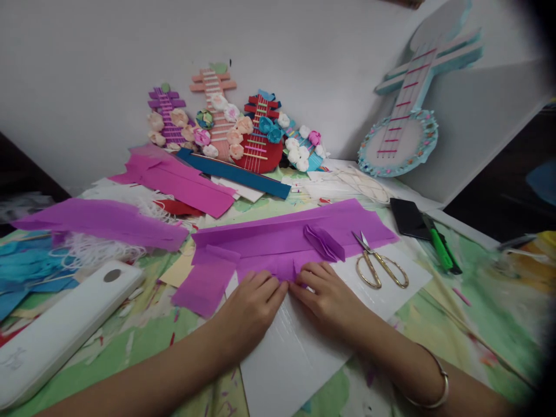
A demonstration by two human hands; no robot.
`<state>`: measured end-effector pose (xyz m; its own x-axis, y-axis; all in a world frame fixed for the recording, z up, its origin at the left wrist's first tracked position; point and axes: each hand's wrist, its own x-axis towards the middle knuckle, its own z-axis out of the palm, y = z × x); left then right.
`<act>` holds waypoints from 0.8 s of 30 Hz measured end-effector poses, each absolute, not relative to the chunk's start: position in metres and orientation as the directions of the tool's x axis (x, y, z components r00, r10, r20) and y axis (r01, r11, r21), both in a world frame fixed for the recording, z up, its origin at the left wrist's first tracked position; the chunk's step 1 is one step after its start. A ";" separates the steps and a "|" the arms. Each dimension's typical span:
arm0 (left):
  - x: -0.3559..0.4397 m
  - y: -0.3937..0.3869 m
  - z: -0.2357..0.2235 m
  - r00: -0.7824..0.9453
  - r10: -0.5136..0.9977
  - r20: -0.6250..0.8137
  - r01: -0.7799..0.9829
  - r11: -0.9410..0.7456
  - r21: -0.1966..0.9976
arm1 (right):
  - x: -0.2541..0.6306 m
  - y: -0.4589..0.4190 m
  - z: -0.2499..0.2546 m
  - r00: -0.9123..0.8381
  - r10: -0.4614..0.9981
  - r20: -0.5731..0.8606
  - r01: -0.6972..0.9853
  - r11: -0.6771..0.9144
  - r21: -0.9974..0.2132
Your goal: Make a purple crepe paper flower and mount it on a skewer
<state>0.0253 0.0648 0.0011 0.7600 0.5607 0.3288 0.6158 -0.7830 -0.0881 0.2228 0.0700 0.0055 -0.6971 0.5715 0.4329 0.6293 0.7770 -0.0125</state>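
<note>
My left hand and my right hand meet at the near edge of a purple paper piece, fingertips pinched together on it. The paper stands slightly creased between them, and its lower edge is hidden by my fingers. Behind it lies a long purple crepe paper sheet with a folded purple strip on top. Gold-handled scissors rest with blades parted, right of my right hand. Under my hands is a white board. A smaller purple piece lies left of my left hand.
Paper lutes with flowers lean against the wall, and a larger pale blue one stands at right. A green cutter lies beside a black phone-like slab. A white oblong device, white string and pink paper occupy the left.
</note>
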 end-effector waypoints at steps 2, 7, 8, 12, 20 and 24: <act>0.025 0.066 0.001 0.751 0.569 0.335 0.624 -0.778 -0.077 | 0.224 0.068 0.005 -0.716 0.571 0.403 0.629 0.778 0.015; 0.023 0.064 0.006 0.750 0.579 0.320 0.637 -0.762 -0.116 | 0.225 0.066 0.008 -0.730 0.587 0.351 0.643 0.764 0.059; 0.023 0.064 0.007 0.751 0.577 0.321 0.637 -0.762 -0.121 | 0.225 0.065 0.009 -0.728 0.590 0.350 0.645 0.762 0.058; 0.023 0.061 0.007 0.759 0.552 0.344 0.630 -0.756 -0.176 | 0.223 0.062 0.011 -0.716 0.591 0.373 0.651 0.757 0.050; 0.030 0.052 0.007 0.741 0.568 0.357 0.666 -0.692 -0.280 | 0.220 0.057 0.011 -0.735 0.577 0.357 0.654 0.742 0.149; 0.031 0.049 0.005 0.741 0.563 0.367 0.669 -0.669 -0.324 | 0.221 0.055 0.010 -0.717 0.559 0.417 0.655 0.745 0.126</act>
<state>0.0314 0.0489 0.0055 0.7407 0.5629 0.3668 0.6689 -0.6693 -0.3235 0.2210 0.0554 0.0104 -0.7166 0.5592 0.4169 0.6548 0.7452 0.1260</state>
